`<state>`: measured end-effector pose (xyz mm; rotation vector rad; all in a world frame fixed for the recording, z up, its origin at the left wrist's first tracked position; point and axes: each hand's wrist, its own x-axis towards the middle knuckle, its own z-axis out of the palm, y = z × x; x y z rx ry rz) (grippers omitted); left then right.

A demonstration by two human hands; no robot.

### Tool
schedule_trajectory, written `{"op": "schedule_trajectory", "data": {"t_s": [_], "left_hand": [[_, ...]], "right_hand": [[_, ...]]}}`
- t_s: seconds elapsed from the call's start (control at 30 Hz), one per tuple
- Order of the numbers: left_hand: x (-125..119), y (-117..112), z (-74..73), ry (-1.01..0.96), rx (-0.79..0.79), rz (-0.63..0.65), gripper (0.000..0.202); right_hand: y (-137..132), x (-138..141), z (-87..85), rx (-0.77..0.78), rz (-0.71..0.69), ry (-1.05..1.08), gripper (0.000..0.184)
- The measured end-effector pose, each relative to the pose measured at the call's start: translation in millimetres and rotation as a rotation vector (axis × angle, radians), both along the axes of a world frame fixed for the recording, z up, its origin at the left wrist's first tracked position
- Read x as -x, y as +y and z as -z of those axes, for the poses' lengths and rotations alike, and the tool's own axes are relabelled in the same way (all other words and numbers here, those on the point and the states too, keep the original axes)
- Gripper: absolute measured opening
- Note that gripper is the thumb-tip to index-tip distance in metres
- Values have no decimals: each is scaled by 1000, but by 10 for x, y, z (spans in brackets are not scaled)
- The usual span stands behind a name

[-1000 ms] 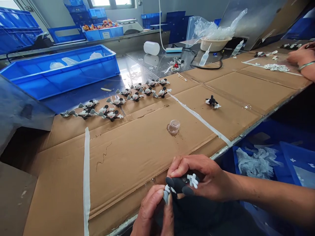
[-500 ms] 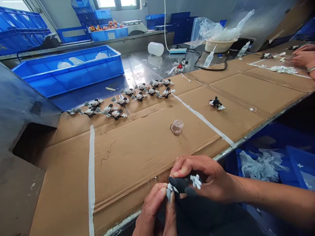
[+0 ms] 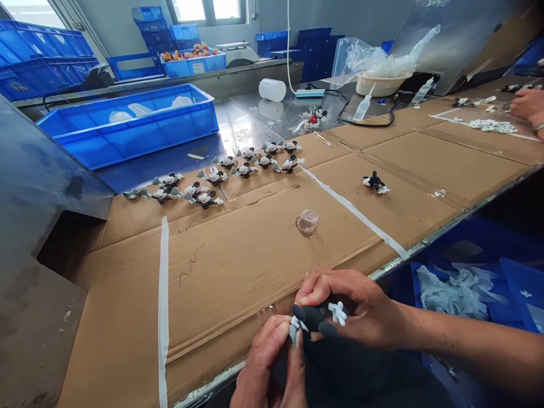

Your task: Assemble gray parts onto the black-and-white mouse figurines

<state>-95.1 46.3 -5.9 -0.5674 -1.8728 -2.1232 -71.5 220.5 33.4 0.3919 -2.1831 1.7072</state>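
Observation:
A black cartoon mouse figure [image 3: 312,318] with white gloved hands lies across my fingers at the table's near edge. My right hand [image 3: 352,311] wraps its black body from above. My left hand [image 3: 267,362] pinches a small grey-and-white end of the figure between thumb and fingers. Part of the figure is hidden by my fingers. Both hands are over dark clothing at the edge of the cardboard-covered table [image 3: 238,283]. Further away, a similar figure [image 3: 374,182] lies alone, and several others stand in a row [image 3: 244,169].
A small transparent plastic cup [image 3: 307,221] sits on the cardboard ahead of my hands. White tape strips [image 3: 163,317] cross the cardboard. A blue crate [image 3: 127,127] stands to the left, and another blue bin [image 3: 459,289] with plastic film lies below the right edge. A co-worker's hand [image 3: 527,105] works at the far right.
The whole scene has drifted slightly right and down in view as my head turned. My hands keep the same hold on the figure. The co-worker's hand has drawn back to the right.

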Motion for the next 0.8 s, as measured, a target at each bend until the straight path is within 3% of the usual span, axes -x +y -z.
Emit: {"op": "schedule_trajectory", "data": {"t_s": [0.33, 0.8], "left_hand": [[-4, -10, 5, -1, -13, 20, 18], [-2, 1, 62, -20, -48, -10, 16]], "right_hand": [[-17, -4, -40, 8, 7, -33, 11], [-29, -6, -35, 9, 15, -64, 16]]}}
